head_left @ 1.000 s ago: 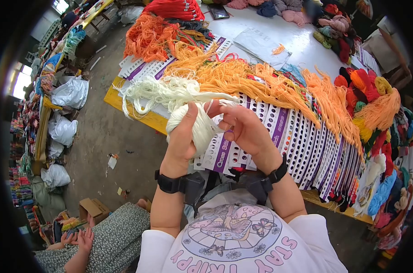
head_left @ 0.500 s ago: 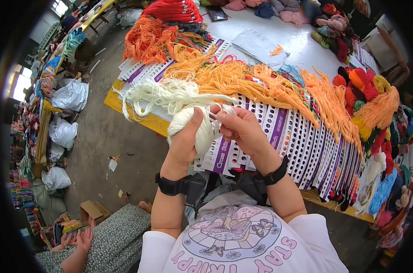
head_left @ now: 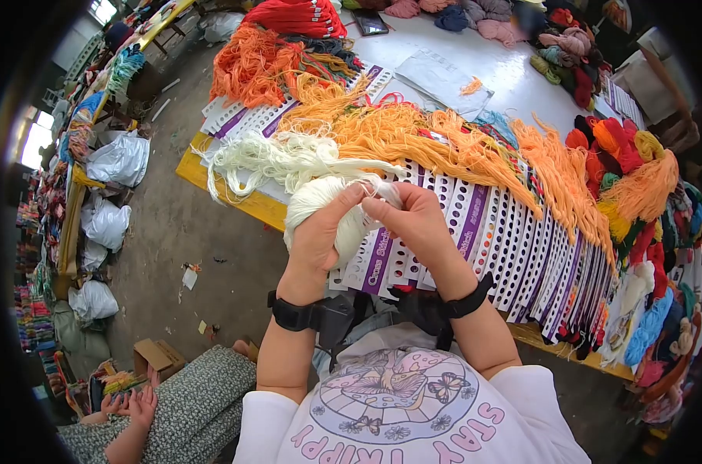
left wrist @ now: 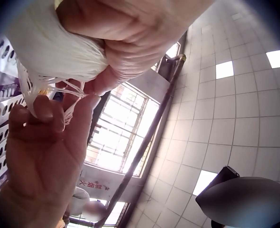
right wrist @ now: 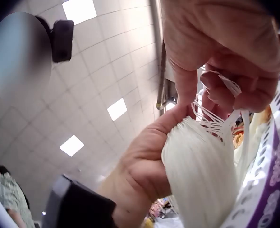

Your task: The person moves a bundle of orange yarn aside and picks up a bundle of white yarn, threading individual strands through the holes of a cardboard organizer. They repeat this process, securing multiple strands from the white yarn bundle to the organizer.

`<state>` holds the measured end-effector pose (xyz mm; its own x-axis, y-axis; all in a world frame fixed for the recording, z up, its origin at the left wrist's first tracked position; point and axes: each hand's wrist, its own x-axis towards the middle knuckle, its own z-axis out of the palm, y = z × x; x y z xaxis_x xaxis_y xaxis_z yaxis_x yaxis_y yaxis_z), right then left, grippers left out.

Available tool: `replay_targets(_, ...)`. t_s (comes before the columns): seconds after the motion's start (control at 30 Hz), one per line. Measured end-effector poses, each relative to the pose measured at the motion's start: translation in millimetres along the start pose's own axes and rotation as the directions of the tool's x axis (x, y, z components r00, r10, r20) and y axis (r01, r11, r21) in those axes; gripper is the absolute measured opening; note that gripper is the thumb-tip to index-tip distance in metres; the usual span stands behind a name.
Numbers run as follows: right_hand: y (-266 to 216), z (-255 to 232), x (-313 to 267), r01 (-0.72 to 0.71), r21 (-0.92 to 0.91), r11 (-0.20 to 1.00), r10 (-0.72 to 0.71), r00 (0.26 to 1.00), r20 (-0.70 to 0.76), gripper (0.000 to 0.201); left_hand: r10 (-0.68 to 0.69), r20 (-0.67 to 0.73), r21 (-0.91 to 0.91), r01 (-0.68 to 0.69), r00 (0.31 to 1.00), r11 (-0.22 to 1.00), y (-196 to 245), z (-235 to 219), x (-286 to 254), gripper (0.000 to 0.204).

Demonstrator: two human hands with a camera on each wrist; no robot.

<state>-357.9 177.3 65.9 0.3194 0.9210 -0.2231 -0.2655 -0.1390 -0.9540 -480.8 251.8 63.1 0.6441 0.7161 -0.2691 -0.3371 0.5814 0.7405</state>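
A thick cream-white skein of thread (head_left: 312, 203) is gripped by my left hand (head_left: 317, 236), whose thumb lies along its side. The fingers of my right hand (head_left: 420, 220) are curled round thin strands at the skein's end. In the right wrist view, several strands (right wrist: 208, 121) stretch between the bundle (right wrist: 197, 166) and the right hand (right wrist: 220, 47). Both thumb tips come close together there. Behind the hands, a loose pile of cream thread (head_left: 269, 158) lies on the table.
White and purple cards with punched holes (head_left: 513, 247) line the table's near side. Orange thread (head_left: 413, 143) is heaped across them, with red skeins (head_left: 300, 17) farther back. A phone (head_left: 371, 22) lies at the far side. Another person's hands (head_left: 138, 406) show at lower left.
The right hand's fingers were spread beside the skein; they have closed on the strands and moved in toward the left thumb. The left hand keeps its grip on the skein.
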Motion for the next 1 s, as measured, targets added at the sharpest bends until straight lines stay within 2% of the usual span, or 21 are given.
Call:
replay_targets(0.07,9.6,3.1,2.7,0.163,0.000,0.987,-0.163,0.987,0.005,0.020,0.002,-0.011,-0.030,-0.002,1.000,1.000,-0.4,-0.8,0.8,0.021)
replay_targets(0.13,9.4,2.6,4.2,0.056,0.135,0.989,-0.055,0.998,-0.009,0.022,0.020,-0.017,-0.075,-0.021,1.000,0.997,0.5,-1.9,-0.5,0.023)
replay_targets(0.17,9.4,2.1,5.0,0.002,0.201,0.980,0.000,1.000,-0.009,0.022,-0.030,-0.010,-0.104,0.029,1.000,0.994,2.5,-3.2,-0.4,0.026)
replay_targets(0.23,10.9,-0.8,6.3,-0.091,0.428,0.899,0.054,0.994,0.096,0.022,-0.128,0.008,-0.161,0.128,0.992,0.979,7.6,-5.7,-0.4,0.032)
replay_targets(0.27,12.6,-1.9,6.6,-0.142,0.530,0.836,0.072,0.986,0.151,0.022,-0.116,0.026,-0.156,0.119,0.993,0.981,9.4,-5.2,-2.0,0.035)
replay_targets(0.3,12.3,-0.9,6.3,-0.162,0.542,0.824,0.089,0.983,0.159,0.019,-0.104,0.044,-0.150,0.109,0.994,0.983,11.4,-4.1,-4.3,0.037)
replay_targets(0.37,6.4,2.2,1.6,-0.090,0.246,0.965,0.072,0.994,0.082,0.019,-0.091,0.065,-0.114,0.098,0.994,0.989,11.8,-5.3,-5.4,0.040)
replay_targets(0.4,2.0,4.7,-0.5,-0.057,0.083,0.995,0.053,0.997,0.047,0.019,-0.091,0.068,-0.082,0.096,0.994,0.992,10.8,-7.3,-4.2,0.040)
replay_targets(0.5,-1.9,7.9,-1.5,0.008,0.070,0.997,-0.016,0.994,0.108,0.020,-0.072,0.071,-0.025,0.074,0.995,0.997,10.8,-4.3,-5.9,0.039)
replay_targets(0.63,-1.2,5.9,-1.2,-0.079,0.131,0.988,0.073,0.996,0.053,0.020,-0.075,0.060,-0.041,0.077,0.995,0.996,14.1,-4.6,-8.4,0.033)
replay_targets(0.73,-2.4,5.2,-1.6,-0.100,0.229,0.968,0.089,0.994,0.058,0.020,-0.049,0.111,0.077,0.041,0.993,0.996,16.0,-8.2,-9.0,0.026)
replay_targets(0.93,10.5,4.8,2.7,-0.072,0.276,0.958,0.065,0.997,0.036,0.019,-0.012,0.067,-0.038,0.015,0.998,0.999,12.5,-11.0,-3.5,0.021)
replay_targets(1.0,8.1,10.6,2.6,-0.032,0.278,0.960,0.036,0.999,-0.010,0.018,0.032,0.076,0.011,-0.033,0.997,0.999,12.3,-10.4,-5.3,0.020)
